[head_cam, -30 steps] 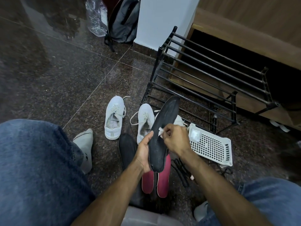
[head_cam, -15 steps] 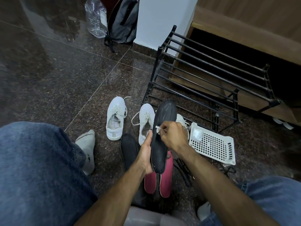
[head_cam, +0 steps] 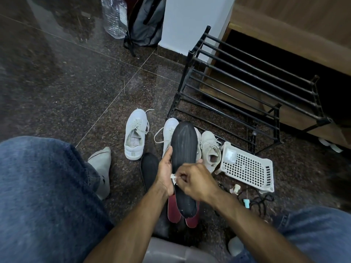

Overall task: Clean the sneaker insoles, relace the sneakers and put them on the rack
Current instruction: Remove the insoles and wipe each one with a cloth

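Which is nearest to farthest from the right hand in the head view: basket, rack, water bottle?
From the right hand:
1. Basket, on the floor just to its right.
2. Rack, beyond the basket, by the wall.
3. Water bottle, far off at top left, beside the backpack.

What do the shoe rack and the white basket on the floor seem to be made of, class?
Shoe rack: probably metal, painted black with a slight sheen; thin straight bars joined at corner posts.
White basket: likely moulded plastic, smooth and matt; an even grid of square holes with a rounded rim.
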A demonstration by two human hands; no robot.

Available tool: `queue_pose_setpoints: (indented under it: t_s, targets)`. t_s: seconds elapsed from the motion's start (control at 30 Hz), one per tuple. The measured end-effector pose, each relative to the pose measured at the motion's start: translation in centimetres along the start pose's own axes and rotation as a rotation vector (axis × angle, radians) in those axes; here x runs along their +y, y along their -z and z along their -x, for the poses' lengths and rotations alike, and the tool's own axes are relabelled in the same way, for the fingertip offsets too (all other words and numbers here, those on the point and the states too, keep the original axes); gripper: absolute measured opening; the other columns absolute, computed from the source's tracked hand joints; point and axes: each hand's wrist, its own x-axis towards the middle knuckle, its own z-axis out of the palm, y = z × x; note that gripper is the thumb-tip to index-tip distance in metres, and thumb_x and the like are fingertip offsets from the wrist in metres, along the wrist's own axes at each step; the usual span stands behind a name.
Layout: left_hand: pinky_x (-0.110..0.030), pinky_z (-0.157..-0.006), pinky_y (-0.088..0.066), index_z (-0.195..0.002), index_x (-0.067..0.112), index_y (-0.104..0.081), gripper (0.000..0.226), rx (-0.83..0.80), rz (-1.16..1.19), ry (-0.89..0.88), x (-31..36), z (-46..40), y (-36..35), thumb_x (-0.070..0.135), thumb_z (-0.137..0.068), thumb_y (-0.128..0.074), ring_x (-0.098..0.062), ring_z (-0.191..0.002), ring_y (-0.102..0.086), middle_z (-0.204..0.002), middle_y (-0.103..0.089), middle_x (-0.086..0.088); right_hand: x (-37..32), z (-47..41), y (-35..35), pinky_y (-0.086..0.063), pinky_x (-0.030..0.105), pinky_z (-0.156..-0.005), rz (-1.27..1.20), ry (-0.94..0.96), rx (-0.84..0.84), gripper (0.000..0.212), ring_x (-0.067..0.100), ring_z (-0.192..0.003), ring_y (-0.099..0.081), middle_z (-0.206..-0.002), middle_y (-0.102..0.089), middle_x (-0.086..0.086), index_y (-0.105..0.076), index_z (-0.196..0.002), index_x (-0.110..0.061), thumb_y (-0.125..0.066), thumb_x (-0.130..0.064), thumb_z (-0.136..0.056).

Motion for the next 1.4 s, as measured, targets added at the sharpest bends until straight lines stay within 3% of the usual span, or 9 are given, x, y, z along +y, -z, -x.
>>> queue_pose_setpoints:
  t_s: [0.13,0.27,0.5,0.77,0.9,0.97,1.07,1.13,1.4]
  targets:
    - [-0.03,-0.072,-0.056,-0.104,0.007,-0.072,0.055,0.001,-0.011,-0.049,-0.3,-0.3,0.4,0.053,-0.094,-0.044,-0.021,-0.083,-0.073,-0.093,-0.074,-0.013,-0.4,-1.8,0.4,-0.051,0.041,-0.075,0.166,0.007,0.081,0.018,0.029,-0.081,-0.062,-0.094,-0.064,0.003,-0.069,-0.094,-0.015,-0.054,-0.023,-0.088]
    - [-0.034,-0.062,-0.059,-0.101,0.007,-0.073,0.057,-0.036,0.004,0.042,-1.0,0.1,-0.1,0.053,-0.096,-0.04,-0.029,-0.077,-0.072,-0.091,-0.072,-0.021,0.5,-4.2,2.1,-0.05,0.038,-0.079,0.176,-0.128,0.19,0.02,0.03,-0.091,-0.062,-0.1,-0.066,0.004,-0.069,-0.1,-0.016,-0.053,-0.023,-0.09]
    - [-0.034,-0.08,-0.055,-0.118,0.01,-0.066,0.057,0.057,0.015,-0.015,-0.2,-0.4,0.4,0.057,-0.091,-0.048,-0.023,-0.091,-0.07,-0.104,-0.073,-0.011,-0.1,-0.7,0.5,-0.052,0.041,-0.07,0.121,0.013,0.041,0.018,0.025,-0.073,-0.061,-0.087,-0.064,0.001,-0.07,-0.088,-0.014,-0.053,-0.02,-0.086]
    - [-0.043,-0.074,-0.057,-0.099,0.007,-0.075,0.059,-0.024,0.013,0.101,-1.5,0.3,-0.6,0.055,-0.094,-0.042,-0.032,-0.078,-0.071,-0.094,-0.072,-0.022,1.2,-4.5,2.7,-0.05,0.037,-0.077,0.206,-0.168,0.22,0.021,0.032,-0.093,-0.062,-0.103,-0.067,0.006,-0.07,-0.101,-0.016,-0.053,-0.024,-0.091]
    - [-0.038,-0.079,-0.055,-0.093,0.007,-0.076,0.06,0.0,0.002,0.043,-0.8,0.0,0.0,0.055,-0.095,-0.042,-0.028,-0.08,-0.072,-0.092,-0.072,-0.02,0.5,-3.4,1.6,-0.053,0.04,-0.071,0.08,-0.126,0.189,0.017,0.027,-0.077,-0.062,-0.087,-0.066,0.003,-0.072,-0.091,-0.016,-0.056,-0.02,-0.086]
    - [-0.03,-0.07,-0.057,-0.095,0.006,-0.073,0.055,0.049,-0.009,-0.016,-0.5,-0.3,0.4,0.052,-0.095,-0.044,-0.023,-0.08,-0.073,-0.09,-0.074,-0.016,0.1,-1.5,0.1,-0.053,0.041,-0.068,0.033,-0.072,0.128,0.018,0.024,-0.071,-0.061,-0.083,-0.065,0.002,-0.072,-0.087,-0.016,-0.055,-0.02,-0.083]
    - [-0.034,-0.083,-0.054,-0.114,0.003,-0.068,0.057,0.032,0.03,-0.035,-0.3,-0.4,0.4,0.051,-0.094,-0.045,-0.026,-0.097,-0.07,-0.108,-0.071,-0.018,-0.3,0.7,-0.8,-0.053,0.041,-0.068,0.058,-0.014,0.055,0.025,0.024,-0.07,-0.061,-0.083,-0.064,-0.001,-0.071,-0.087,-0.017,-0.049,-0.027,-0.082]
    - [-0.032,-0.079,-0.054,-0.111,0.005,-0.069,0.054,0.028,0.023,-0.049,-0.5,-0.4,0.2,0.05,-0.096,-0.043,-0.022,-0.09,-0.071,-0.102,-0.073,-0.015,0.1,0.0,-0.3,-0.053,0.043,-0.071,0.093,-0.009,0.071,0.022,0.025,-0.074,-0.062,-0.088,-0.065,0.001,-0.07,-0.089,-0.015,-0.05,-0.024,-0.085]
    - [-0.04,-0.071,-0.056,-0.098,0.005,-0.075,0.057,-0.047,-0.022,0.087,-1.4,0.0,-0.3,0.054,-0.085,-0.05,-0.031,-0.075,-0.07,-0.092,-0.071,-0.022,0.9,-4.8,2.8,-0.05,0.035,-0.076,0.165,-0.259,0.251,0.019,0.031,-0.092,-0.062,-0.101,-0.067,0.005,-0.07,-0.097,-0.019,-0.054,-0.024,-0.089]
